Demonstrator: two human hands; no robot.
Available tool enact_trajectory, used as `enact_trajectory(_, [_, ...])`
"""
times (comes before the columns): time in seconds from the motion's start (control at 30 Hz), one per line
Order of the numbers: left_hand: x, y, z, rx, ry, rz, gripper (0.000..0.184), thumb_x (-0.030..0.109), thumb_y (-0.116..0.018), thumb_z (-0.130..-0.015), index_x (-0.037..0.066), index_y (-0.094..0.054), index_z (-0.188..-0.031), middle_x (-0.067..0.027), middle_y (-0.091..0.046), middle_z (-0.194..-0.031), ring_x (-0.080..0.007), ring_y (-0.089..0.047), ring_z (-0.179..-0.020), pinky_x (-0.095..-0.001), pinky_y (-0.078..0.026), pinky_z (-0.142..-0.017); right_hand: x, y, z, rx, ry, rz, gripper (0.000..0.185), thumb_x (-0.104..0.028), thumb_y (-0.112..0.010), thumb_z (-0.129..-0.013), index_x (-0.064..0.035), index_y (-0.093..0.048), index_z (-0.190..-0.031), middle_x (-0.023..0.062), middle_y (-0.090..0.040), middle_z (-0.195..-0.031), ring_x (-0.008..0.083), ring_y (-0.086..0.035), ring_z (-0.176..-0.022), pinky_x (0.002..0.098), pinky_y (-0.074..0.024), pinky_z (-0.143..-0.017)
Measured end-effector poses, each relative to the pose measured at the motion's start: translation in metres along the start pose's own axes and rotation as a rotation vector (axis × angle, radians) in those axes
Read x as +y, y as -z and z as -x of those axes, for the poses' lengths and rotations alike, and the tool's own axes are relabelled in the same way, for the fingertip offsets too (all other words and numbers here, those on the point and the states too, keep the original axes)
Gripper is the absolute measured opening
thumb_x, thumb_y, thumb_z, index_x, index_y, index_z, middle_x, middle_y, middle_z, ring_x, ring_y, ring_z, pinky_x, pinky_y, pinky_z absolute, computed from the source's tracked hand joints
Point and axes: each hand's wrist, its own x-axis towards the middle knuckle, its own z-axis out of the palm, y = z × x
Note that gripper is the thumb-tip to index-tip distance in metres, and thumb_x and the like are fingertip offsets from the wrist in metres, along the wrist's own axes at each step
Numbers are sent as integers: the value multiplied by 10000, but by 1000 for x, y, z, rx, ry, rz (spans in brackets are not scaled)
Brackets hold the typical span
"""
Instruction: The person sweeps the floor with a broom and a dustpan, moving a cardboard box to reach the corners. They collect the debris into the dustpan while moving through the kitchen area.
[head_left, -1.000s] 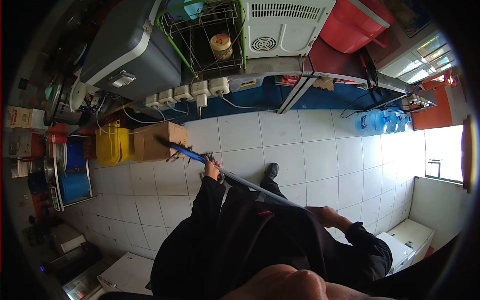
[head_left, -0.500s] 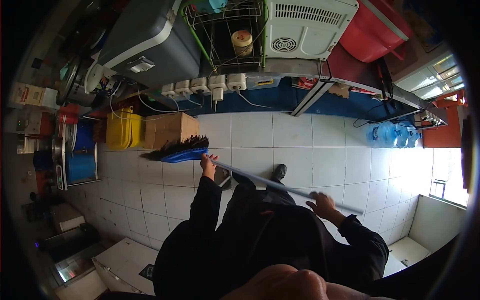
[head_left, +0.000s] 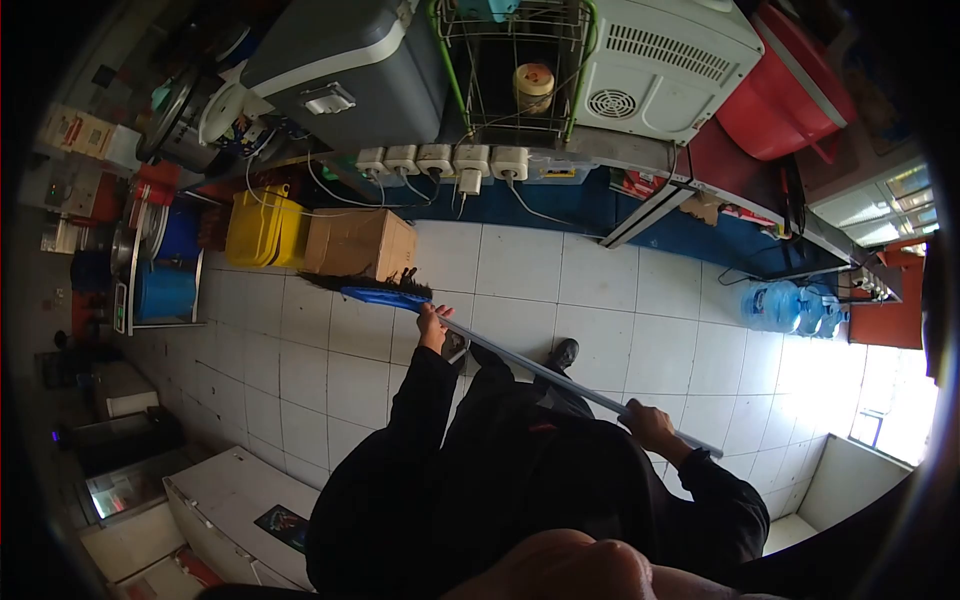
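Note:
A broom with a blue head (head_left: 385, 297) and dark bristles is held off the floor, its grey handle (head_left: 530, 366) slanting down to the right across the front of my body. My left hand (head_left: 434, 327) is closed round the handle just below the blue head. Farther down, my right hand (head_left: 650, 424) grips the same handle near its end. The bristles point up and to the left, in front of a cardboard box (head_left: 360, 243). Whether they touch the box I cannot tell.
Yellow containers (head_left: 264, 228) stand left of the box. A bench edge with power sockets (head_left: 470, 160) runs above the tiled floor (head_left: 590, 300). Water bottles (head_left: 790, 307) stand at the right. A white chest (head_left: 235, 510) is at lower left, a black shoe (head_left: 564, 355) near the handle.
The broom head has turned, so its blue side and bristles now show broadly. My right hand has shifted up the handle, whose end now sticks out beyond it. The view has swung left.

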Motion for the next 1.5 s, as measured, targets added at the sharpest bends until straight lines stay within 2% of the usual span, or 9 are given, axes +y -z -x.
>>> enact_trajectory(0.2, [-9, 25, -7, -181, 95, -130, 288, 357, -430, -809, 107, -410, -949, -53, -553, -778, -209, -585, -661, -359, -414, -578, 54, -47, -29, -264, 164, -345, 297, -355, -453, -830, -72, -517, -893, 10, -432, -524, 82, -379, -410, 241, -328, -380])
enact_trajectory(0.37, [-1, 55, -10, -268, -482, -1483, 461, 435, -433, -786, -4, -564, -737, -186, -576, -697, -314, -573, -648, -413, -424, -594, 39, -34, -46, -363, -1, -757, 256, -306, -469, -828, -62, -517, -884, 3, -426, -524, 72, -356, -369, 230, -298, -339])
enact_trajectory(0.57, [23, 126, 1, 83, -946, -1040, 255, 293, -503, -774, 51, -576, -813, -114, -597, -759, -254, -574, -693, -348, -442, -620, 21, -57, -118, -236, 59, -404, 252, -279, -530, -779, -39, -515, -853, 41, -472, -555, 125, -467, -435, 268, -378, -386])
enact_trajectory(0.63, [26, 163, 8, 187, -878, -1004, 261, 283, -471, -784, 43, -575, -783, -129, -584, -754, -271, -563, -716, -343, -439, -639, 18, -66, -152, 90, 394, -102, 261, -268, -546, -751, -18, -507, -816, 105, -510, -610, 238, -532, -556, 337, -422, -485])
enact_trajectory(0.73, [10, 235, 5, 336, -760, -1245, 265, 263, -430, -784, 39, -565, -746, -154, -572, -761, -311, -549, -738, -380, -438, -662, -36, -47, -181, 92, 368, 42, 239, -236, -545, -734, -12, -509, -808, 153, -520, -708, 323, -526, -703, 387, -424, -601])
enact_trajectory(0.77, [-5, 261, 2, 381, -631, -1284, 266, 262, -423, -780, 40, -563, -736, -162, -572, -764, -324, -546, -743, -397, -439, -666, -36, -51, -206, 230, 684, 283, 204, -211, -531, -730, -19, -513, -795, 150, -507, -748, 326, -514, -724, 396, -417, -615])
enact_trajectory(0.93, [-60, 339, 36, 385, -341, -1332, 259, 272, -438, -767, 52, -575, -754, -162, -582, -762, -328, -555, -748, -407, -457, -650, -106, -28, -331, 403, 744, 195, 216, -238, -514, -745, -27, -465, -760, 192, -524, -732, 373, -511, -728, 443, -399, -617])
enact_trajectory(1.13, [-84, 348, 76, 124, -467, -1255, 181, 210, -429, -780, 92, -565, -758, -95, -575, -782, -270, -560, -732, -354, -462, -636, -244, 42, -385, 368, 366, 269, 261, -226, -498, -777, -84, -473, -994, 192, -564, -843, 356, -540, -809, 439, -439, -657])
enact_trajectory(1.5, [-99, 356, 104, 64, -159, -1284, 147, 177, -437, -759, 115, -569, -739, -88, -576, -803, -255, -555, -772, -340, -454, -667, -289, 100, -504, 446, 491, 179, 292, -282, -523, -772, -65, -554, -966, 168, -563, -881, 309, -539, -840, 378, -420, -706])
